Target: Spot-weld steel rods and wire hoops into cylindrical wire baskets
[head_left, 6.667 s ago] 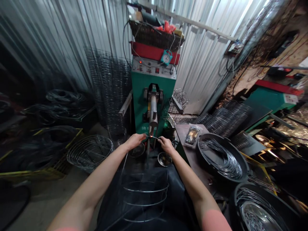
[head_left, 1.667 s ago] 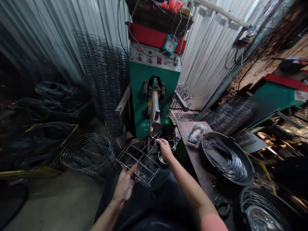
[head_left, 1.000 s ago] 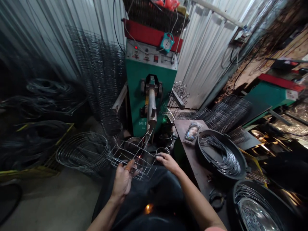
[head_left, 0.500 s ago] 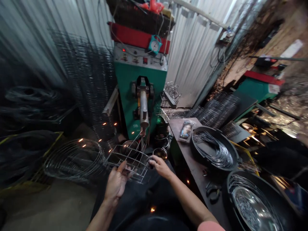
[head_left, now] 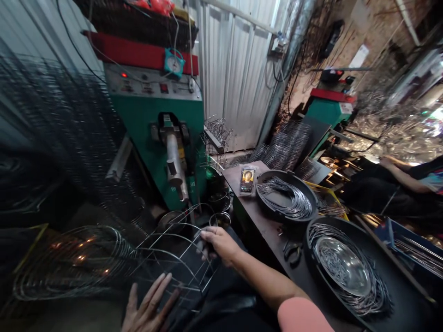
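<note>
My right hand [head_left: 218, 243] is closed around the edge of a curved wire rack [head_left: 180, 256], which is tilted above my lap. My left hand [head_left: 148, 305] lies beside the rack's near left side with its fingers spread; it holds nothing. Beyond the rack's far end hangs the cylindrical metal arm [head_left: 174, 161] of a green spot-welding machine [head_left: 138, 108]. At the left, a pile of wire hoops [head_left: 72, 263] is blurred, with a few orange sparks showing over it.
On the bench [head_left: 265, 240] at my right are a phone [head_left: 247, 180], pliers [head_left: 292, 253], and a black tray [head_left: 266, 210] of bent wires. A second black tray [head_left: 313, 263] holds a metal bowl [head_left: 341, 265]. Another person's arm [head_left: 404, 175] shows at far right.
My left hand has let go of the wire rack and moved down and left, fingers spreading. The rack has come away from the machine's arm, in my right hand. The view has turned right.
</note>
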Action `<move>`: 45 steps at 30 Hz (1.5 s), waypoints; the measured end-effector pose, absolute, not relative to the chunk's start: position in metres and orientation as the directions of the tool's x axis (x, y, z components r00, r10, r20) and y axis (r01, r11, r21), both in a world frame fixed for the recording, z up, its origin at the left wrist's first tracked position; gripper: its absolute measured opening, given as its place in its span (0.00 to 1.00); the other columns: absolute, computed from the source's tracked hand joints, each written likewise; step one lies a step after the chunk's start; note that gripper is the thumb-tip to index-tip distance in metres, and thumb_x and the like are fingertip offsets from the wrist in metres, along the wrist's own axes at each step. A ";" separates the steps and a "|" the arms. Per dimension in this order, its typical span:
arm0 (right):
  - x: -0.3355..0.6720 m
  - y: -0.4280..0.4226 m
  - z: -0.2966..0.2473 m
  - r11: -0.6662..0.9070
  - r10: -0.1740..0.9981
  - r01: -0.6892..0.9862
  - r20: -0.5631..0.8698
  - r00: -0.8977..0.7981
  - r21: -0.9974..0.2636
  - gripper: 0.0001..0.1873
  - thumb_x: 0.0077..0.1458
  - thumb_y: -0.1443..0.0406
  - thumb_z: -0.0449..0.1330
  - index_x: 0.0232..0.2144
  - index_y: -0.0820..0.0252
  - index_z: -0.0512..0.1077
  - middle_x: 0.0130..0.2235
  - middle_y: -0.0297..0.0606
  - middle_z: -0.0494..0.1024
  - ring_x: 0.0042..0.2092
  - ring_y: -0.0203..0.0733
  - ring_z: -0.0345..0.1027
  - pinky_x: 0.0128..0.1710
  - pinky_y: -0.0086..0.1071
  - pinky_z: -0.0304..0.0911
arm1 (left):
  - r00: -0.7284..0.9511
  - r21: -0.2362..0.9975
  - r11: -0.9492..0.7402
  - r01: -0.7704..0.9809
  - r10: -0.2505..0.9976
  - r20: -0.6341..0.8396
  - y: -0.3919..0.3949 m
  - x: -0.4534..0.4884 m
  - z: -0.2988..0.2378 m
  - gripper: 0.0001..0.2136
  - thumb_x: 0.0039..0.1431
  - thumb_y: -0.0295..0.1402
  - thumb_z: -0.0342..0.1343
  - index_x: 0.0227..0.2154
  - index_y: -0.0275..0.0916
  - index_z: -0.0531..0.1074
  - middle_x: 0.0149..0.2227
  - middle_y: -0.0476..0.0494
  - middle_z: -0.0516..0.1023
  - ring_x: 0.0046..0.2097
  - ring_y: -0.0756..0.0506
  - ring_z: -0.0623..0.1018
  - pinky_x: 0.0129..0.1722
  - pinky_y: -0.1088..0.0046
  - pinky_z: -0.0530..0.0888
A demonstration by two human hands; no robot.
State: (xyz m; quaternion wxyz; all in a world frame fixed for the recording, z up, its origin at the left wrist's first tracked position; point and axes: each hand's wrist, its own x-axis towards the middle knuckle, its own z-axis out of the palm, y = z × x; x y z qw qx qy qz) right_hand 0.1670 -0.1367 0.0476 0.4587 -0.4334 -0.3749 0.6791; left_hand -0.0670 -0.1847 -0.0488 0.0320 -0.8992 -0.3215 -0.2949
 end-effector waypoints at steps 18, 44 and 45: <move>0.463 -0.251 -0.013 -0.760 0.610 0.580 -0.013 0.792 -0.293 0.12 0.50 0.65 0.53 0.35 0.61 0.73 0.39 0.52 0.76 0.42 0.52 0.70 0.38 0.40 0.62 | 0.216 0.705 -0.522 0.480 0.849 0.482 -0.176 -0.063 -0.032 0.13 0.33 0.38 0.66 0.28 0.52 0.75 0.55 0.49 0.63 0.53 0.33 0.66 0.51 0.51 0.65; 0.529 -0.356 -0.065 -0.878 0.412 0.391 -0.019 0.911 -0.275 0.11 0.45 0.59 0.55 0.25 0.57 0.76 0.32 0.48 0.78 0.35 0.54 0.72 0.35 0.41 0.64 | -0.222 0.833 0.346 -0.431 0.854 -0.470 -0.135 -0.024 0.000 0.19 0.21 0.26 0.65 0.24 0.43 0.70 0.34 0.53 0.68 0.41 0.45 0.69 0.31 0.70 0.75; 0.518 -0.343 -0.056 -0.821 0.468 0.443 0.021 0.884 -0.359 0.12 0.44 0.59 0.55 0.25 0.57 0.76 0.33 0.47 0.78 0.36 0.53 0.72 0.37 0.41 0.64 | -0.229 0.833 0.345 -0.432 0.852 -0.471 -0.134 -0.024 -0.001 0.18 0.22 0.27 0.65 0.24 0.43 0.70 0.34 0.53 0.68 0.41 0.45 0.68 0.31 0.70 0.75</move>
